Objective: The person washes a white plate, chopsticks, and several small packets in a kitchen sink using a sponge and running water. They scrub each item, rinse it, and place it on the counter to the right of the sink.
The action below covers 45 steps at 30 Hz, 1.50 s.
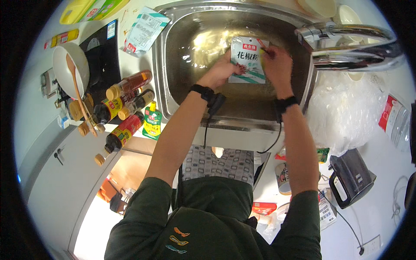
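Observation:
Above the steel sink, a flat white-and-teal spice packet faces up, bearing writing and a picture of reddish grains. My left hand grips its left edge, with the thumb lying across the front. Curled fingers of my right hand pinch the packet's upper right edge. A small dark and yellowish bit shows by those fingertips, too small to make out. Light glints off the basin's wet-looking bottom below the packet. Both wrists wear black bands with cords.
A chrome faucet reaches over the sink's right rim. Left of the basin are another packet, sauce bottles, a green spouted pouch and a white bowl with a wooden spatula. To the right are clear plastic bags and a black kettle.

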{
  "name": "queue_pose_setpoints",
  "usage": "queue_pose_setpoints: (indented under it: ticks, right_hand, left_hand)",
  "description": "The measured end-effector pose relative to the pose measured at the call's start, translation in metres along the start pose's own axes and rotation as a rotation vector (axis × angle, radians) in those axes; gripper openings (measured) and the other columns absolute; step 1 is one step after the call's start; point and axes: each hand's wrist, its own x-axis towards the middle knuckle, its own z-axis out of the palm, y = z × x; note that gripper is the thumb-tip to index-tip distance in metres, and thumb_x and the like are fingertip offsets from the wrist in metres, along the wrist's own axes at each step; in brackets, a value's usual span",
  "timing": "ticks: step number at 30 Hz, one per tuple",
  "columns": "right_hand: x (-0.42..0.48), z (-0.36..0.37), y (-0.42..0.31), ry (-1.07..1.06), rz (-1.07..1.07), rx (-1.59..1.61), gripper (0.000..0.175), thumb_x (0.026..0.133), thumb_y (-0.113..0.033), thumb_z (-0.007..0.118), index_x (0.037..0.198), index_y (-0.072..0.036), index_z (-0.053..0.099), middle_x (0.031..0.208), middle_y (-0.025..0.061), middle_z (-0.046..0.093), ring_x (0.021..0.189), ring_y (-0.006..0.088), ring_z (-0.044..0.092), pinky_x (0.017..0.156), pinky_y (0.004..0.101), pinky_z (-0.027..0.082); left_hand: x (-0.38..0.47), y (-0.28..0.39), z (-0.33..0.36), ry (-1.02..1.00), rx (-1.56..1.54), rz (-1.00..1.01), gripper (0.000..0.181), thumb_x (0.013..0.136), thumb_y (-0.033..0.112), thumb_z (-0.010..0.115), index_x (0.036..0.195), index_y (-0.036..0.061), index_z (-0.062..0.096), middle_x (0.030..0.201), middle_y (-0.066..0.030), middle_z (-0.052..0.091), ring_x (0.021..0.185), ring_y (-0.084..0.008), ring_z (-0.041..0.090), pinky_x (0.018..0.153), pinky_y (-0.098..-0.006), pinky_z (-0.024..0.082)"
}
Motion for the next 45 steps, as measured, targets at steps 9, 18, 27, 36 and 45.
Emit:
queue_pose_setpoints:
  ticks: [9,18,27,36,45]
  right_hand:
    - [-0.002,0.029,-0.027,-0.140,-0.469,-0.132,0.009,0.086,-0.010,0.065,0.093,-0.006,0.068,0.095,0.0105,0.063,0.093,0.0333,0.064,0.081,0.0438,0.054]
    - [0.012,0.033,-0.053,-0.155,-0.154,0.018,0.010,0.090,-0.012,0.063,0.092,-0.004,0.068,0.095,0.0149,0.063,0.093,0.0377,0.063,0.085,0.0478,0.051]
    - [-0.012,0.039,-0.053,-0.233,-0.352,0.177,0.009,0.088,-0.012,0.066,0.092,-0.006,0.070,0.094,0.0138,0.064,0.092,0.0354,0.064,0.084,0.0474,0.051]
    - [-0.046,0.041,-0.044,-0.387,-0.321,0.196,0.009,0.086,-0.008,0.064,0.092,-0.004,0.069,0.095,0.0152,0.064,0.090,0.0383,0.064,0.077,0.0475,0.052]
    - [-0.015,-0.004,-0.023,-0.385,0.297,0.114,0.022,0.091,-0.015,0.061,0.103,0.002,0.069,0.108,0.0239,0.069,0.098,0.0316,0.069,0.084,0.0438,0.054]
  left_hand:
    - [-0.005,-0.002,-0.017,-0.102,0.001,-0.017,0.069,0.078,-0.016,0.052,0.142,0.0080,0.046,0.114,-0.0053,0.062,0.103,-0.0177,0.059,0.092,-0.0336,0.047]
    - [-0.009,0.001,-0.014,-0.074,0.143,0.064,0.064,0.083,-0.013,0.049,0.144,0.0082,0.046,0.116,-0.0039,0.059,0.102,-0.0142,0.056,0.085,-0.0296,0.048]
    - [-0.010,0.012,-0.025,-0.075,-0.229,0.055,0.066,0.077,-0.009,0.048,0.141,0.0077,0.049,0.119,-0.0047,0.059,0.100,-0.0174,0.058,0.081,-0.0295,0.048]
    - [-0.001,0.009,-0.034,0.264,-0.683,0.048,0.035,0.107,0.025,0.050,0.131,-0.0008,0.053,0.119,-0.0125,0.067,0.106,-0.0258,0.067,0.096,-0.0414,0.055]
    - [-0.025,0.029,-0.013,0.332,0.233,0.382,0.043,0.106,0.030,0.052,0.138,0.0012,0.052,0.133,-0.0165,0.060,0.114,-0.0264,0.061,0.099,-0.0394,0.049]
